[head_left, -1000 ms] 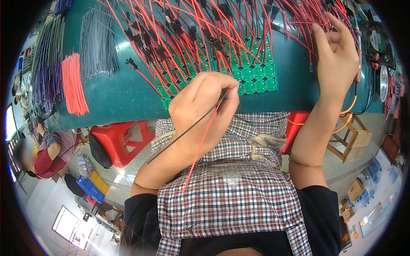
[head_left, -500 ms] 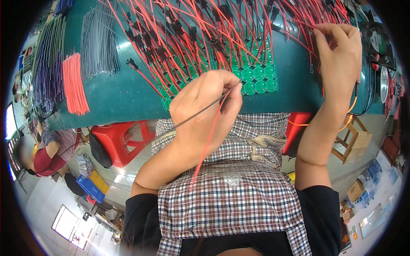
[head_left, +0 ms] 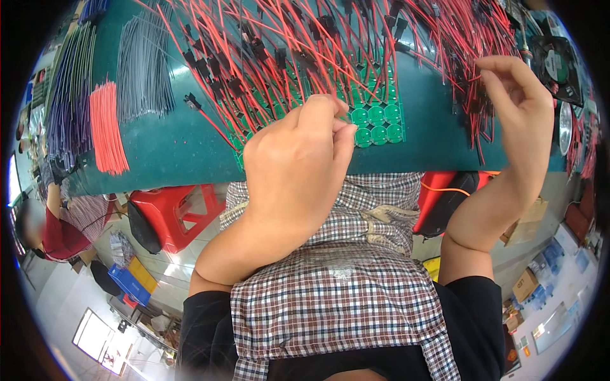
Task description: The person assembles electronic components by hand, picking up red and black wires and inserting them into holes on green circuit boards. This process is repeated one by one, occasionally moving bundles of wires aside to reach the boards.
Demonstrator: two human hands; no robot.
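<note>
We are noting the left hand (head_left: 293,159) curling over the near side of the green circuit boards (head_left: 377,115), thumb and forefinger drawn nearly together. We are not able to tell whether a strand is sitting between them. The right hand (head_left: 526,108) is hanging bent at the wrist, its thumb and forefinger tips close to each other at the edge of the loose lead pile (head_left: 467,38); whether they are gripping or touching one, we are not managing to see.

The boards are lying on the worktop (head_left: 190,149), under and just beyond the left fingertips. Red leads with black connectors (head_left: 236,86) are leaning across one another beyond that hand, apparently ending at the boards.

Risks we are judging:
- Knuckles are working close to the leaning leads; a sideways brush could be straining a joint or shifting the boards.
- The left hand is covering part of the boards, so a misplaced end could be going unnoticed.
- Leads by the right fingertips are lying crossed; tugging one could be dragging neighbours along, or snagging a connector.
- The black fan (head_left: 557,66) is standing just beyond the right hand; a careless outward swing of that hand could be knocking it.
</note>
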